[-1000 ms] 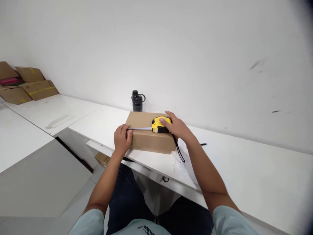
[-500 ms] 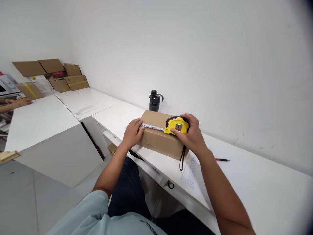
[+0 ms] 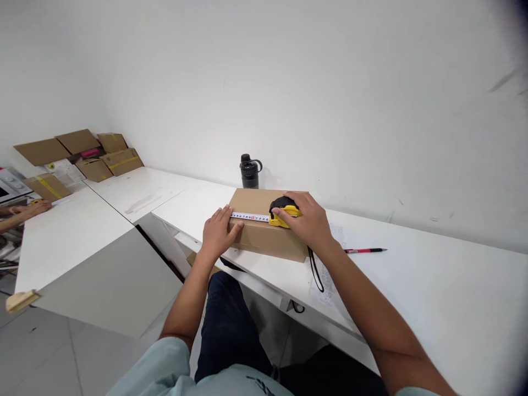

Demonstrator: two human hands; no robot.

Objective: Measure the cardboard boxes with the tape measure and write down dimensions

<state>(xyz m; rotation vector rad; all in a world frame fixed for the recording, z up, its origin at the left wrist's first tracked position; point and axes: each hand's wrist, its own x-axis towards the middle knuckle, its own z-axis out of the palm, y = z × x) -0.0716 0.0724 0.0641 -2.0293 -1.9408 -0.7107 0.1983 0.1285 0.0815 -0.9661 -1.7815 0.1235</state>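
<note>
A closed brown cardboard box (image 3: 264, 236) sits near the front edge of a white table (image 3: 412, 297). My right hand (image 3: 307, 220) grips a yellow and black tape measure (image 3: 281, 212) on top of the box. Its white blade (image 3: 249, 217) runs left along the box's top front edge. My left hand (image 3: 218, 234) pins the blade's end at the box's left corner, fingers pressed on it. A black wrist strap (image 3: 317, 272) hangs from the tape measure over the table.
A black bottle (image 3: 249, 171) stands behind the box by the wall. A red pen (image 3: 365, 251) and a printed paper sheet (image 3: 328, 280) lie to the right. Several cardboard boxes (image 3: 99, 159) are piled at the far left. Another person's arm (image 3: 20, 213) rests on the left table.
The tape measure has been turned flatter onto the box top, and my right hand now covers it from above. My head has shifted, so the view moved slightly.
</note>
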